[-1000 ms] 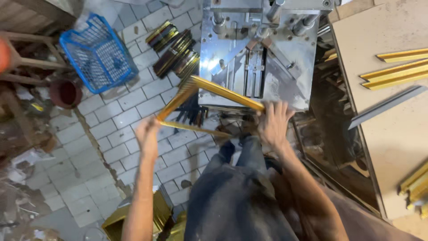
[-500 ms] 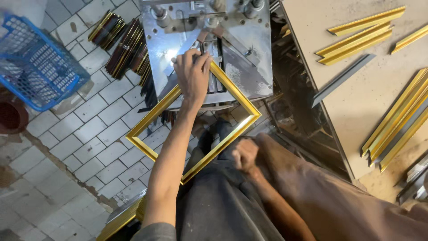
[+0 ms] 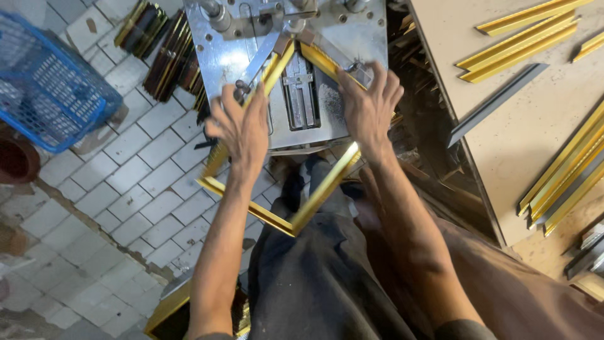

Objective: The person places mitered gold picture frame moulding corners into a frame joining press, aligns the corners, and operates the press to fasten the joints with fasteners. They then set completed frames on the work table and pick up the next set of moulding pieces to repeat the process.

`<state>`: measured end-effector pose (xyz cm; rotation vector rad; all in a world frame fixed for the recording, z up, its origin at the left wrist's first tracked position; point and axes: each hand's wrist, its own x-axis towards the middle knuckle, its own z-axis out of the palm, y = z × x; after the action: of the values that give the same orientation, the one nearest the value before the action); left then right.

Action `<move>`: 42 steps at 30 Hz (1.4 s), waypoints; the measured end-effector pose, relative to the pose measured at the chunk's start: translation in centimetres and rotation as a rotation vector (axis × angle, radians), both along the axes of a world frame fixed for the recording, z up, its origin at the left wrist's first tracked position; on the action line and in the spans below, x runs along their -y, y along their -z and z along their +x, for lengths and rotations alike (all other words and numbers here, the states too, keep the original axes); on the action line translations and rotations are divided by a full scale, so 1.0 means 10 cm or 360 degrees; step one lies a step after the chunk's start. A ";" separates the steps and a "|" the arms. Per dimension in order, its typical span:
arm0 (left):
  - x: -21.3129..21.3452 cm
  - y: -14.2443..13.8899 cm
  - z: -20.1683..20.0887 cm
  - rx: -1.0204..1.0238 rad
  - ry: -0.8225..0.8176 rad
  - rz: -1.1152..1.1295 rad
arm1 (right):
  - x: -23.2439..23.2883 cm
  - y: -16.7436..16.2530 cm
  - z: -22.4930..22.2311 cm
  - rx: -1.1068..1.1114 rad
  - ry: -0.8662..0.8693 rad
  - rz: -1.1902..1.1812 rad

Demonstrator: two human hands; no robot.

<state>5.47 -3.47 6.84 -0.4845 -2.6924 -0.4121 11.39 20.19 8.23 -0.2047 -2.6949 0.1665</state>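
Two hands on one gold frame [image 3: 277, 217], corner jammed at twelve o'clock in steel press [image 3: 220, 69]. Left hand [image 3: 242, 129] clamped on eleven-o'clock rail, right hand [image 3: 368, 104] pressing one-o'clock rail; loose corner hanging at six.

Framing workshop, joining machine [image 3: 296, 69], gold mouldings [image 3: 528, 38]

Beige worktable [image 3: 503, 157] with loose gold mouldings [image 3: 522, 44] and grey strip [image 3: 497, 104]
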 end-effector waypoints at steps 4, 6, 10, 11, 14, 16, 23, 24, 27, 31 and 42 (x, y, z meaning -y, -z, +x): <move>-0.02 0.01 -0.29 0.0206 0.0140 0.0241 | -0.03 0.00 -0.27 0.0185 -0.0183 -0.0254; -0.05 0.03 -0.37 0.0257 0.0205 0.0258 | -0.03 0.00 -0.31 0.0179 -0.0185 -0.0232; -0.07 0.11 -0.37 0.0238 0.0227 0.0167 | -0.05 0.02 -0.27 0.0224 -0.0174 -0.0271; -0.06 0.14 -0.36 0.0230 0.0231 0.0172 | -0.05 0.02 -0.26 0.0192 -0.0191 -0.0266; -0.06 0.18 -0.36 0.0090 0.0207 0.0172 | -0.05 0.00 -0.27 0.0136 -0.0218 -0.0233; -0.06 0.18 -0.37 0.0067 0.0194 0.0173 | -0.04 -0.03 -0.29 0.0105 -0.0220 -0.0237; -0.05 0.09 -0.37 0.0043 0.0210 0.0200 | -0.01 -0.11 -0.29 0.0076 -0.0190 -0.0305; -0.06 0.09 -0.37 0.0090 0.0207 0.0185 | -0.02 -0.10 -0.28 0.0101 -0.0179 -0.0317; -0.07 0.11 -0.37 0.0194 0.0188 0.0156 | -0.02 -0.05 -0.29 0.0145 -0.0235 -0.0202; -0.08 0.07 -0.42 0.0176 0.0164 0.0133 | -0.03 -0.04 -0.34 0.0185 -0.0208 -0.0164; -0.10 0.16 -0.44 0.0203 0.0204 0.0169 | -0.11 0.07 -0.37 0.0163 -0.0193 -0.0276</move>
<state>1.11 -2.49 5.22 -0.6213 -2.7514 -0.6390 7.66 21.28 7.57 -0.1040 -2.7959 0.4385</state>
